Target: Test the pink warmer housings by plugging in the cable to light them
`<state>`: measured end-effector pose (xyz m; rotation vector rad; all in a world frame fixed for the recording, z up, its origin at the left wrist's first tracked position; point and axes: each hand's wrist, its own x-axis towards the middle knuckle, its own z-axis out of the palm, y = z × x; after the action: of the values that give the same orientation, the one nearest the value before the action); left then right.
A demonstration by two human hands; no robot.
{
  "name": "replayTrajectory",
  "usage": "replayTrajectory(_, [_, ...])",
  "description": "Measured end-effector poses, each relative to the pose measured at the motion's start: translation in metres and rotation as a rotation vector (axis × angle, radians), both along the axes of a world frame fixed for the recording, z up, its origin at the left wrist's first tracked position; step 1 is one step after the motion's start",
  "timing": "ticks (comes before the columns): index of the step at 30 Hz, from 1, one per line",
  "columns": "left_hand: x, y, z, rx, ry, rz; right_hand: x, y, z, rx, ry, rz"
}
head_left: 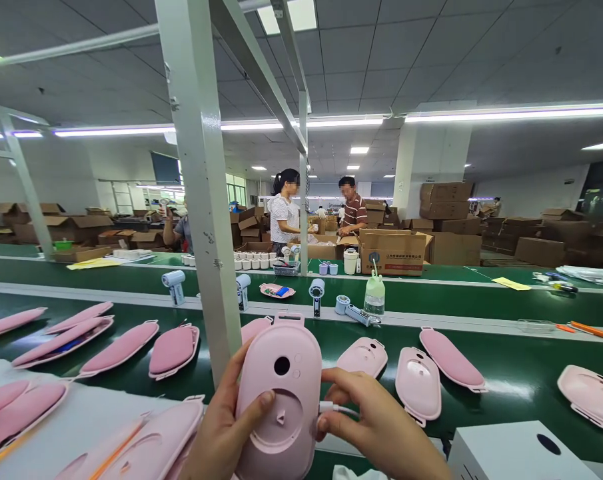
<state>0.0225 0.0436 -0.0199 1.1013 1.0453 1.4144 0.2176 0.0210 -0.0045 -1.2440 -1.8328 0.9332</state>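
My left hand [236, 413] grips a pink plastic device [286, 347] upright in front of me, its thumb pressed on the front face. The device has a rounded outline, a black round window, a shallow circular recess with a small triangular mark, and a strap loop at the top. At its right edge is a white cable plug [326, 407], which meets the side of the device. My right hand [361, 407] closes round this plug, thumb below and fingers above, with fingertips against the device's edge. Pink shells [156, 433] lie at lower left beside my left hand.
Several pink devices [416, 380] lie along the green conveyor belt [511, 400]. A white box [521, 450] stands at lower right. A metal post [196, 167] rises left of centre. Handheld fans [317, 293] and a green-topped bottle [374, 293] stand beyond; two people [284, 217] work farther back.
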Motion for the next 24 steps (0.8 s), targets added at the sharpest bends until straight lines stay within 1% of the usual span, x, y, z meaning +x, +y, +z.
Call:
replayTrajectory(5, [-0.002, -0.005, 0.009, 0.016, 0.058, 0.003, 0.004, -0.005, 0.011, -0.028, -0.058, -0.059])
replayTrajectory(8, [-0.004, -0.005, 0.009, 0.046, 0.055, 0.003, 0.003, -0.005, 0.012, -0.041, -0.08, -0.048])
replayTrajectory(12, [-0.006, -0.004, 0.005, 0.065, 0.124, 0.009, -0.002, -0.003, 0.009, -0.009, -0.105, -0.031])
replayTrajectory(14, [-0.008, -0.003, 0.003, 0.058, 0.152, 0.003, -0.006, -0.002, 0.008, -0.02, -0.059, -0.006])
replayTrajectory(17, [-0.009, -0.003, 0.006, 0.055, 0.138, -0.039, -0.015, 0.001, 0.005, -0.051, 0.008, 0.041])
replayTrajectory(20, [-0.01, -0.003, 0.01, 0.061, 0.134, -0.062, -0.024, 0.005, 0.001, -0.037, -0.04, 0.029])
replayTrajectory(22, [-0.013, -0.005, 0.011, 0.077, 0.156, -0.04, -0.022, 0.006, -0.002, -0.027, -0.079, 0.03])
replayTrajectory(24, [-0.02, -0.01, 0.009, 0.128, 0.232, 0.052, -0.011, 0.007, -0.007, 0.007, -0.101, 0.043])
